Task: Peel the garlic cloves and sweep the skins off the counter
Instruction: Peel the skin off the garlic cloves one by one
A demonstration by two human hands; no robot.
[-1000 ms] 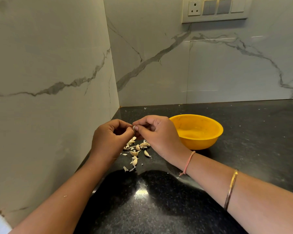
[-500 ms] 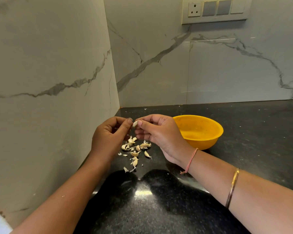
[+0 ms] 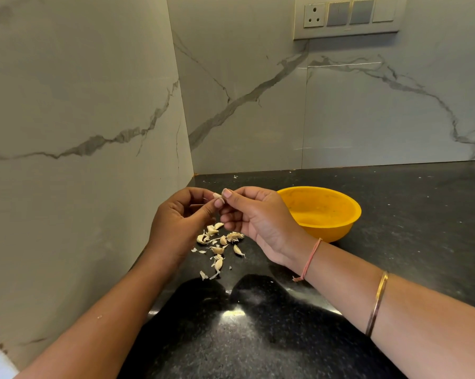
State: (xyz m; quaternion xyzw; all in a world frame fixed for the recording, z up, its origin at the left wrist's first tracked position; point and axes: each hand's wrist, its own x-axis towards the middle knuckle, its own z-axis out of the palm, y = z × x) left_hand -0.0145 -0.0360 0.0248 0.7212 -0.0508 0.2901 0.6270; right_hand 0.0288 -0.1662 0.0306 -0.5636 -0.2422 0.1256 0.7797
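Pinching one garlic clove (image 3: 217,195) between their fingertips, the left hand (image 3: 179,226) and right hand (image 3: 259,220) meet in the air just beside the yellow bowl (image 3: 340,231). Loose cloves and skins (image 3: 217,248) lie scattered on the black counter (image 3: 400,258) beside that bowl, beneath the hands.

The right hand (image 3: 261,220) has rotated from knuckles-up until its palm faces the left hand (image 3: 178,222). The garlic clove (image 3: 218,196), previously almost enclosed by both hands, now protrudes between the thumb tips. It sits slightly higher above the skin pile (image 3: 219,242).
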